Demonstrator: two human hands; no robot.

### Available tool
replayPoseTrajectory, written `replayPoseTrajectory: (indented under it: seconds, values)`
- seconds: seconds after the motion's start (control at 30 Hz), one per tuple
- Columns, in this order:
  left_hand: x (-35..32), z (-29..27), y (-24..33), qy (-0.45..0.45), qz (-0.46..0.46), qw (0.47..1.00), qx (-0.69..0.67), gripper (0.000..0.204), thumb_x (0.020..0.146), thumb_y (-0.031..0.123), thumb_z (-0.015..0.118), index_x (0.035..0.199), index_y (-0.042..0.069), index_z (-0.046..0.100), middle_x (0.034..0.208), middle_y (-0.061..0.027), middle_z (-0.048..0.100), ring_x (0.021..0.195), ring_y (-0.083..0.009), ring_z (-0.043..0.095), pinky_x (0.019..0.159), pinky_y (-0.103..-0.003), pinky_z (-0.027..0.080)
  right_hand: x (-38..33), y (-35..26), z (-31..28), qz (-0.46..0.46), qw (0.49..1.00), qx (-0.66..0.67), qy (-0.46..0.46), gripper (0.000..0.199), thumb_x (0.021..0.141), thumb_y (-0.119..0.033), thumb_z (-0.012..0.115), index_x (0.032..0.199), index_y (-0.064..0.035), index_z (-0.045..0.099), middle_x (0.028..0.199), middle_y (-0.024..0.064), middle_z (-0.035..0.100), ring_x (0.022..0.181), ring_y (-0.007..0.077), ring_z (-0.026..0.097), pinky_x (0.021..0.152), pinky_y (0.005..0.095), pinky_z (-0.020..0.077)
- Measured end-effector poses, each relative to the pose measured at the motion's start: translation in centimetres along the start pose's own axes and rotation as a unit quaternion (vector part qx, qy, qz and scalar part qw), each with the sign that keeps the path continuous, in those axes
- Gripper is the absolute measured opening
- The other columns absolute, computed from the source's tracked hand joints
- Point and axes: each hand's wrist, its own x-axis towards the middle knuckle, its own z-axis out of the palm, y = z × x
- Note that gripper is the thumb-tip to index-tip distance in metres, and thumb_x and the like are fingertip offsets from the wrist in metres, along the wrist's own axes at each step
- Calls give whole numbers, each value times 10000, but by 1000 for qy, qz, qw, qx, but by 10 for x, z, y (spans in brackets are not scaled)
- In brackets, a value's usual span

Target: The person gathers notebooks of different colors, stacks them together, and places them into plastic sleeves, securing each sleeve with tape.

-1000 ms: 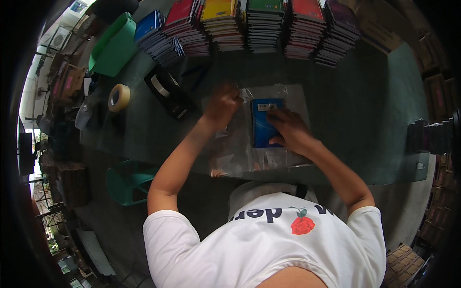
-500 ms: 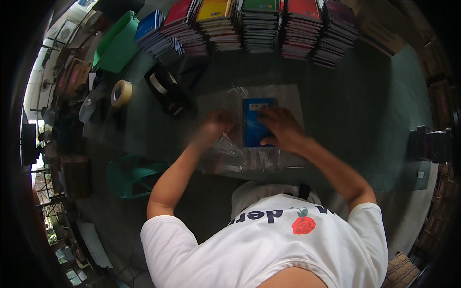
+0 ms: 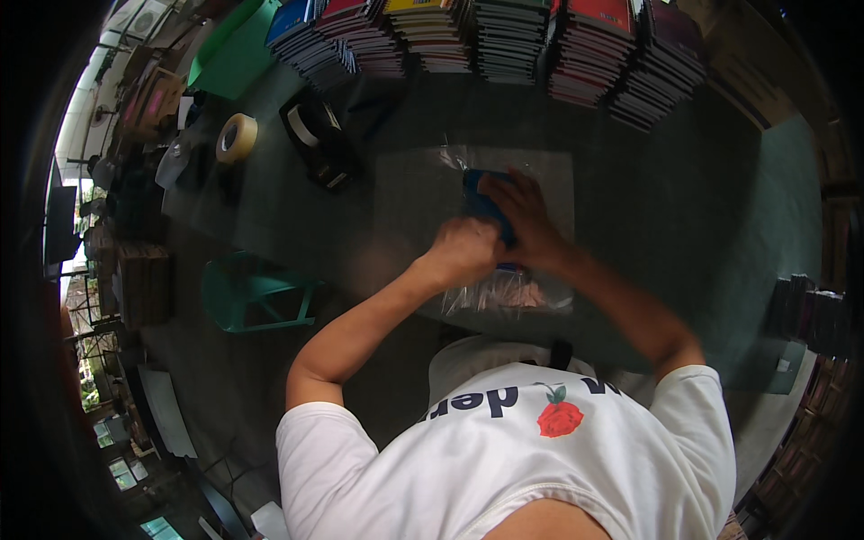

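Now both hands [image 3: 468,247] [image 3: 529,220], apart earlier, crowd the blue notebook [image 3: 484,209].

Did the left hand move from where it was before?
Yes. Judged against the black tape dispenser, the left hand has moved to the right and nearer the person's body.

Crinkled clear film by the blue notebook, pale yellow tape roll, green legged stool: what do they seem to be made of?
Crinkled clear film: probably thin glossy plastic, as its wrinkles catch bright glints.
Pale yellow tape roll: likely smooth plastic tape, by its evenly pale side; core unclear.
Green legged stool: probably dull moulded plastic, evenly coloured; painted metal remains possible.
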Motion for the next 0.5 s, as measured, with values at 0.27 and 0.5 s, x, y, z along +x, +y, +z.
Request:
replayPoseTrajectory:
  seconds: [0.27, 0.5]
  values:
    - [-6, -9, 27, 76, -21, 995, -66, 206, 729, 159, 613, 839, -15, 601, 859, -201, 599, 808, -362, 597, 708, -462, 488, -10, -29, -16, -13, 993, -105, 45, 773, 594, -279, 759, 1303, -249, 452, 1376, 121, 323, 1268, 408, 288, 1001, 566, 268]
    - [-25, -25, 34, 23, -1, 996, -88, 281, 727, 187, 562, 940, 11, 612, 913, -200, 584, 896, -347, 556, 795, -440, 469, -27, -48, -7, 107, 988, -99, 46, 417, 676, -218, 698, 1077, -151, 608, 1188, 125, 437, 1119, 365, 413, 935, 458, 377]
